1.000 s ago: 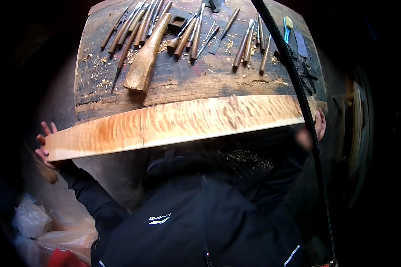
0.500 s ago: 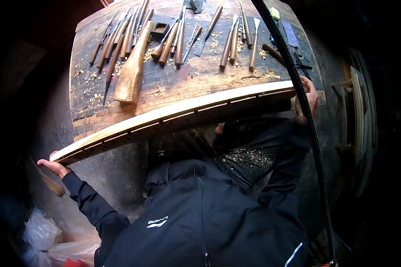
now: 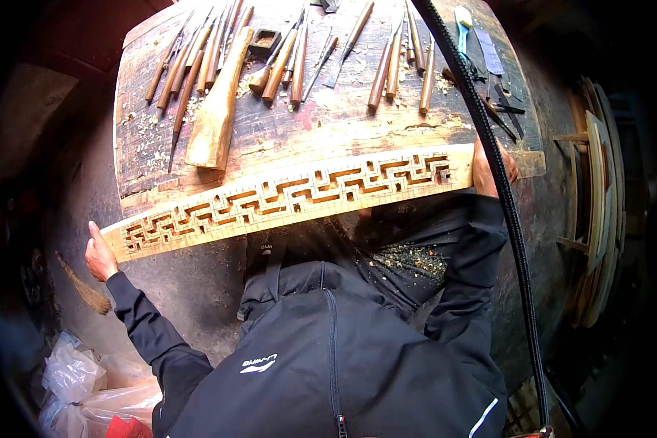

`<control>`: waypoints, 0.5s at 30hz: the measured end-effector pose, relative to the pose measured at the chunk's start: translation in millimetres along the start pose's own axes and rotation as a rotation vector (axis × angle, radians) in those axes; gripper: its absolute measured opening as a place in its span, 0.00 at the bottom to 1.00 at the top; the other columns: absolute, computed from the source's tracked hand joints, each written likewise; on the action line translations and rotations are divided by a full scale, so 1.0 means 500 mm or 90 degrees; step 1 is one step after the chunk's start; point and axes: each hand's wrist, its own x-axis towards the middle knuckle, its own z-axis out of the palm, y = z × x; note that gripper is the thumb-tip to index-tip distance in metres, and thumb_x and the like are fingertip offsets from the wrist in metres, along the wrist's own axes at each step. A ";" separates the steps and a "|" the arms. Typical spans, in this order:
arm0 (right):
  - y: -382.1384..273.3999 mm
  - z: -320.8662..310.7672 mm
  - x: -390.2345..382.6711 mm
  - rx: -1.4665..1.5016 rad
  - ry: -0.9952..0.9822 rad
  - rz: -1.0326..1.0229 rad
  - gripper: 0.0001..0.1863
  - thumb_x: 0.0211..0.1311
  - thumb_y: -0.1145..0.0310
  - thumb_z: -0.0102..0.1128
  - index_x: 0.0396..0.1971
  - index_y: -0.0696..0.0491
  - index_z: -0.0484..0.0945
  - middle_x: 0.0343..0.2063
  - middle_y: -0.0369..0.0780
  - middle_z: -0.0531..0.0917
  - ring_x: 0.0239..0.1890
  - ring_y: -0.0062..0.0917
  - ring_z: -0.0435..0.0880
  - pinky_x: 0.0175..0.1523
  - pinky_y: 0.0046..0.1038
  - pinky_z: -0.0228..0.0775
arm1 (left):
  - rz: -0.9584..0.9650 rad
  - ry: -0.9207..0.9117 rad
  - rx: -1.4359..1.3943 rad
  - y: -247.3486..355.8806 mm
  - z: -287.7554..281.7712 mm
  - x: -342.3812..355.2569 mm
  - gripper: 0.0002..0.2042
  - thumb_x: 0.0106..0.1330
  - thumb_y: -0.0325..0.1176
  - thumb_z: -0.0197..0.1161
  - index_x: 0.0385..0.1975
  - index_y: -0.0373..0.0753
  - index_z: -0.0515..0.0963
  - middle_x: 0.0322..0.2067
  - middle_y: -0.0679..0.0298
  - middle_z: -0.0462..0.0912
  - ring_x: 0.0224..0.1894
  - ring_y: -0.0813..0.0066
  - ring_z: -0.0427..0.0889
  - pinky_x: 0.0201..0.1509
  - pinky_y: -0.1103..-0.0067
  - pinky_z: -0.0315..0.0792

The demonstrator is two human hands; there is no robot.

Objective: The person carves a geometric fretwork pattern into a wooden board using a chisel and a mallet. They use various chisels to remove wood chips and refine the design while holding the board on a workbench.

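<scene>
A long pale wooden board (image 3: pixel 285 204) lies across my view, its upper face cut with an angular, interlocking fretwork pattern and drawn grid lines. My left hand (image 3: pixel 101 252) grips its left end, out beyond the workbench. My right hand (image 3: pixel 488 168) grips the right end at the bench's front edge, partly hidden behind a black cord (image 3: pixel 515 233). Just past the board, a large wooden mallet (image 3: pixel 215 128) lies on the worn bench (image 3: pixel 336 124), with several wood-handled chisels (image 3: pixel 378 80) spread behind it among shavings.
A blue-handled brush (image 3: pixel 463 33) and dark small tools (image 3: pixel 504 102) lie at the bench's right. Wooden panels (image 3: pixel 595 204) stand on the right, a straw broom (image 3: pixel 87 292) lies lower left, and plastic bags (image 3: pixel 73 379) sit on the floor near me.
The board has turned over: a plain figured face showed first, then its edge, and now the carved face is up. Both hands have shifted their grip with it.
</scene>
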 end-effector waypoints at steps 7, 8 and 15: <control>-0.092 -0.009 -0.112 0.134 0.161 -0.228 0.12 0.68 0.74 0.76 0.50 0.56 0.89 0.53 0.49 0.92 0.53 0.47 0.93 0.60 0.46 0.86 | 0.318 0.389 -0.181 0.151 0.010 -0.186 0.18 0.76 0.42 0.77 0.55 0.36 0.88 0.56 0.55 0.94 0.58 0.52 0.91 0.63 0.63 0.82; -0.128 -0.011 -0.147 0.171 0.160 -0.276 0.12 0.66 0.76 0.77 0.49 0.57 0.89 0.52 0.50 0.92 0.55 0.49 0.93 0.62 0.47 0.85 | 0.362 0.378 -0.206 0.204 -0.004 -0.245 0.15 0.75 0.40 0.77 0.52 0.36 0.89 0.55 0.56 0.94 0.58 0.52 0.91 0.64 0.63 0.83; -0.328 -0.026 -0.347 0.367 -0.052 -0.474 0.23 0.67 0.65 0.80 0.60 0.54 0.91 0.56 0.46 0.92 0.66 0.48 0.88 0.76 0.52 0.76 | 0.812 0.172 -0.293 0.356 0.020 -0.534 0.07 0.74 0.28 0.76 0.48 0.38 0.89 0.51 0.54 0.95 0.58 0.53 0.93 0.71 0.56 0.82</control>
